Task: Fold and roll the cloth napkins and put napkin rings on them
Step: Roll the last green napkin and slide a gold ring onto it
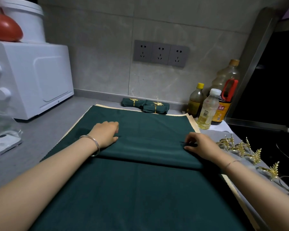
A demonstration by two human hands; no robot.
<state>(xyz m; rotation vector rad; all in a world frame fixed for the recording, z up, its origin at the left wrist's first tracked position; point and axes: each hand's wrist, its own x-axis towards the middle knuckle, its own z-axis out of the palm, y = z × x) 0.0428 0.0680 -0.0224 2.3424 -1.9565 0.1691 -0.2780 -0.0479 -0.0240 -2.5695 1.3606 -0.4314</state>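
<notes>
Evidently soft, light and limp, the green napkin [148,152] lies on the counter [45,130], its fold running between both hands. Left hand [105,134] grips 1 end with curled fingers; right hand [201,145] pinches the other. Holding both ends should keep the fold straight.

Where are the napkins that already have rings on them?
In the head view, the ringed napkins lie at the back of the counter by the wall, under the sockets, left of the bottles.
</notes>
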